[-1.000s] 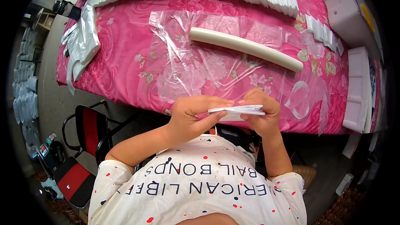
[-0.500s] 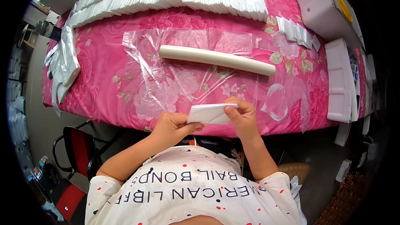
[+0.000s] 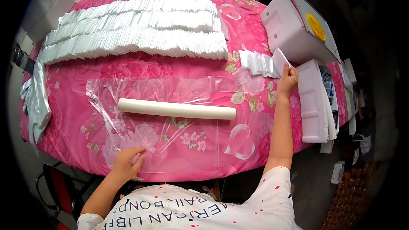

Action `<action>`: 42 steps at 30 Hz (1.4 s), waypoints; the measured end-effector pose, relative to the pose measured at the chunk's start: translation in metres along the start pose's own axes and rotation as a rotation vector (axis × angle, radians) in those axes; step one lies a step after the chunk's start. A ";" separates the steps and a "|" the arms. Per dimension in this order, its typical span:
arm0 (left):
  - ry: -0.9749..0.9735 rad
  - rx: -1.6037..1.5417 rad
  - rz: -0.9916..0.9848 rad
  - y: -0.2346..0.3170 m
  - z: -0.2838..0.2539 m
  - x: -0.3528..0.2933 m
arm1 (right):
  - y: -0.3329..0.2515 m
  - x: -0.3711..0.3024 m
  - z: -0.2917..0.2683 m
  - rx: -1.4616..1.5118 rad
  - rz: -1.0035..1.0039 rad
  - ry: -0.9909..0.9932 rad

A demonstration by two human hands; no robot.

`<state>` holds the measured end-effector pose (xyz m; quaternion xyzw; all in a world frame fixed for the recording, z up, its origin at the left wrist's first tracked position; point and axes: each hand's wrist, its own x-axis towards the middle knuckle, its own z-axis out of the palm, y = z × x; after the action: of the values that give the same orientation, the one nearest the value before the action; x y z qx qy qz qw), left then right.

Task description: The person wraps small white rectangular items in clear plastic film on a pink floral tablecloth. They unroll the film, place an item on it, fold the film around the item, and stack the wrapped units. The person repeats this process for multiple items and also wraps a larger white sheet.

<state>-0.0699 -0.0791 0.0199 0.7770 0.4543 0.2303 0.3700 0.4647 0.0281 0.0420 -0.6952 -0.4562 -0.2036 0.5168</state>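
My right hand (image 3: 288, 79) is stretched out to the far right of the table, thumb and fingers closed on a flat white folded packet (image 3: 279, 61). That packet stands at the right end of a short leaning row of similar white packets (image 3: 257, 64). My left hand (image 3: 127, 163) hovers at the near edge with fingers loosely curved, thumb and fingertips a little apart and nothing visible between them. Beyond it a clear plastic sheet (image 3: 200, 138) is spread on the table. A long cream-white roll or tube (image 3: 177, 109) lies across the sheet.
Long rows of white folded packets (image 3: 136, 38) fill the back left of the pink flowered tablecloth (image 3: 243, 12). White foam boxes (image 3: 285, 23) stand on the right, one with a yellow ring (image 3: 316, 27). A silvery plastic bag (image 3: 39, 102) hangs at the left edge.
My right hand has carried the white folded packet from in front of me to the short row at the right. My left hand has let go of it and moved left.
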 end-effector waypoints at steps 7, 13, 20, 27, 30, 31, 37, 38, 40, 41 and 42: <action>0.385 0.335 0.014 -0.051 -0.040 -0.018 | 0.073 -0.004 0.040 -0.498 -0.192 -0.386; 0.163 0.511 -0.138 -0.089 -0.057 -0.019 | -0.090 -0.082 0.032 0.164 -0.217 -0.875; 0.042 0.703 -0.156 -0.106 -0.052 -0.023 | -0.179 -0.155 0.013 0.178 -0.435 -1.212; 0.006 0.739 -0.310 -0.119 -0.079 -0.057 | -0.192 -0.156 -0.031 -0.100 -0.332 -1.163; 0.071 0.769 -0.312 -0.134 -0.091 -0.074 | -0.188 -0.167 -0.056 -0.027 -0.250 -1.044; 0.099 0.776 -0.301 -0.137 -0.094 -0.076 | -0.191 -0.168 -0.065 -0.019 -0.152 -1.091; 0.098 0.670 -0.032 -0.110 -0.088 -0.018 | -0.210 -0.202 -0.110 0.115 0.263 -1.204; 0.088 0.672 -0.022 -0.110 -0.083 -0.010 | -0.215 -0.207 -0.113 0.152 0.338 -1.218; 0.075 0.677 -0.001 -0.113 -0.071 0.008 | -0.218 -0.219 -0.121 0.231 0.428 -1.174; 0.072 0.694 -0.007 -0.115 -0.068 0.012 | -0.222 -0.223 -0.123 0.269 0.473 -1.152; 0.071 0.712 -0.014 -0.119 -0.067 0.013 | -0.224 -0.225 -0.125 0.308 0.515 -1.131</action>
<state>-0.1738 -0.0054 -0.0317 0.8454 0.5241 0.0819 0.0616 0.1864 -0.1690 0.0388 -0.7003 -0.5008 0.3932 0.3226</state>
